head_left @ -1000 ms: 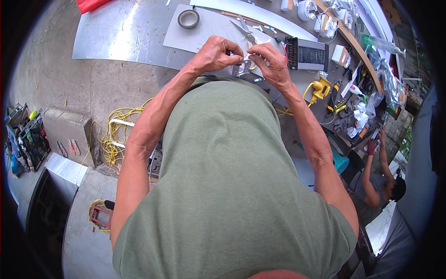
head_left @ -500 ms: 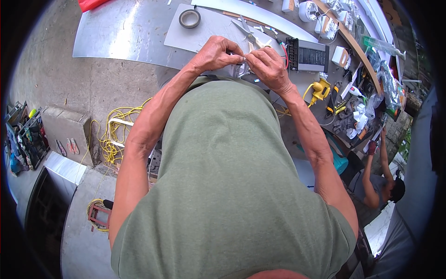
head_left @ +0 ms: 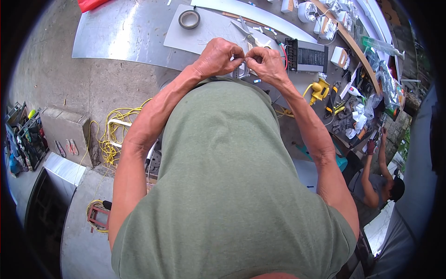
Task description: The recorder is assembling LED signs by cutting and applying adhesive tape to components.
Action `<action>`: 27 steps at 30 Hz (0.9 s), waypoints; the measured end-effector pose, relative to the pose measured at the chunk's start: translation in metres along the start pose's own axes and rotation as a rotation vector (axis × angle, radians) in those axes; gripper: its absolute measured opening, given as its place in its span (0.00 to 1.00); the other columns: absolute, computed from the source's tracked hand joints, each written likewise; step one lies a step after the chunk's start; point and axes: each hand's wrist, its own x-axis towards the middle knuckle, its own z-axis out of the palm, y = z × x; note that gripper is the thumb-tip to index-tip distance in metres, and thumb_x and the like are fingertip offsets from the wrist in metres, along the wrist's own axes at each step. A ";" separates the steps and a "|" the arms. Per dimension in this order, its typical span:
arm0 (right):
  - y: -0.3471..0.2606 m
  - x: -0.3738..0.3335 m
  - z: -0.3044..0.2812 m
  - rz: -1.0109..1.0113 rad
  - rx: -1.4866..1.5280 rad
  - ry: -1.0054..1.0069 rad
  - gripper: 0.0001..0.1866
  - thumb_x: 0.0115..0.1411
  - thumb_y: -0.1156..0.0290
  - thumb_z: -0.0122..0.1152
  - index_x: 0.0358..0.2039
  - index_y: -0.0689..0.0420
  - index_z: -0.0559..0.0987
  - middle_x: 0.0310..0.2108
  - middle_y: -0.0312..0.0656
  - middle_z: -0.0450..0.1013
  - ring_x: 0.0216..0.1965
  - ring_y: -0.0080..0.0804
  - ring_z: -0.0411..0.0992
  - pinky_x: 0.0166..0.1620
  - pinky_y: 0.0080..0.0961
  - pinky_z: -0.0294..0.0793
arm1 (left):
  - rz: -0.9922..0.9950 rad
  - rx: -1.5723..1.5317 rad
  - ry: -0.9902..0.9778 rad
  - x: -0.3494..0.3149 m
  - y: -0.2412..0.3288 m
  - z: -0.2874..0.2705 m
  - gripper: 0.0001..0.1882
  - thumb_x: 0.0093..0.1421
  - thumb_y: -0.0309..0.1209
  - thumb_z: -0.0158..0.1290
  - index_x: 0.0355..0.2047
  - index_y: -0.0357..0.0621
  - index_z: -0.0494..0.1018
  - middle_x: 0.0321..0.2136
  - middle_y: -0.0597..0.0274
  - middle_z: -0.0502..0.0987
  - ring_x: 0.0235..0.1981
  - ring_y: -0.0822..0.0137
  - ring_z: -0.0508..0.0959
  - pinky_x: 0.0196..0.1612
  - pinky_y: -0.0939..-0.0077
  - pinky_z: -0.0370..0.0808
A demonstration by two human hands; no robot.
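Note:
My left hand (head_left: 219, 56) and my right hand (head_left: 266, 64) meet fingertip to fingertip over the near edge of the work table. Both are closed in a pinch, and whatever sits between the fingertips is too small to make out. Just below them a clear and whitish piece (head_left: 242, 71) shows in part, mostly hidden by my hands and shirt. Scissors (head_left: 248, 34) with pale handles lie right beyond my fingers. A roll of dark tape (head_left: 189, 19) rests on a grey sheet (head_left: 176, 39) past my left hand.
To the right are a black power unit (head_left: 305, 55), a yellow power tool (head_left: 319, 90), a utility knife (head_left: 331, 99) and white fixtures (head_left: 307, 12). A wooden strip (head_left: 348, 37) crosses the table. Yellow cable (head_left: 111, 149) tangles on the floor at left. Another person (head_left: 381, 186) works at far right.
My left hand has turned slightly and its fingers have curled in more. My right hand's fingers have shifted, with the pinch still joined. The other person's arms have moved a little.

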 end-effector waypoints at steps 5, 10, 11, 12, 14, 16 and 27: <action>0.008 0.007 -0.011 0.322 0.352 -0.258 0.10 0.54 0.68 0.63 0.32 0.60 0.86 0.24 0.42 0.80 0.27 0.26 0.75 0.34 0.28 0.74 | 0.049 -0.010 -0.011 -0.002 0.003 0.000 0.05 0.54 0.27 0.63 0.31 0.42 0.84 0.26 0.58 0.83 0.26 0.61 0.82 0.32 0.69 0.78; 0.011 0.004 -0.013 0.159 0.248 -0.247 0.09 0.58 0.67 0.65 0.34 0.58 0.85 0.27 0.41 0.80 0.29 0.28 0.75 0.37 0.28 0.74 | -0.034 -0.088 -0.049 -0.002 -0.007 -0.002 0.06 0.54 0.28 0.63 0.33 0.42 0.84 0.26 0.58 0.84 0.25 0.64 0.82 0.31 0.70 0.78; 0.012 0.001 -0.011 0.030 0.135 -0.167 0.08 0.59 0.68 0.65 0.36 0.57 0.84 0.29 0.41 0.80 0.31 0.30 0.76 0.38 0.28 0.74 | -0.074 -0.116 -0.077 -0.002 -0.006 -0.003 0.07 0.54 0.29 0.63 0.34 0.42 0.85 0.26 0.58 0.84 0.24 0.66 0.82 0.31 0.71 0.78; 0.015 -0.002 -0.009 0.032 0.135 -0.167 0.08 0.59 0.68 0.65 0.36 0.57 0.84 0.29 0.41 0.80 0.31 0.30 0.76 0.38 0.28 0.74 | -0.075 -0.117 -0.078 -0.001 -0.006 -0.004 0.07 0.54 0.29 0.63 0.34 0.42 0.85 0.26 0.58 0.84 0.24 0.66 0.82 0.31 0.71 0.78; 0.019 -0.008 -0.004 -0.240 -0.004 0.021 0.10 0.57 0.73 0.67 0.40 0.56 0.82 0.34 0.40 0.78 0.34 0.34 0.76 0.40 0.32 0.75 | -0.123 -0.165 -0.088 0.000 -0.005 -0.007 0.09 0.54 0.29 0.63 0.35 0.41 0.85 0.25 0.56 0.84 0.25 0.68 0.82 0.31 0.73 0.77; 0.021 -0.012 0.000 -0.378 -0.084 0.086 0.12 0.55 0.75 0.68 0.41 0.55 0.81 0.35 0.40 0.77 0.36 0.35 0.76 0.40 0.33 0.75 | -0.125 -0.151 -0.099 -0.001 -0.006 -0.007 0.09 0.54 0.29 0.63 0.35 0.41 0.85 0.25 0.56 0.84 0.25 0.69 0.82 0.31 0.73 0.77; 0.022 -0.009 0.002 -0.764 -0.413 0.184 0.14 0.50 0.76 0.64 0.40 0.57 0.80 0.34 0.36 0.75 0.37 0.34 0.75 0.40 0.31 0.76 | -0.137 -0.126 -0.134 -0.001 -0.006 -0.006 0.10 0.53 0.30 0.63 0.35 0.40 0.85 0.24 0.56 0.84 0.24 0.69 0.80 0.31 0.74 0.77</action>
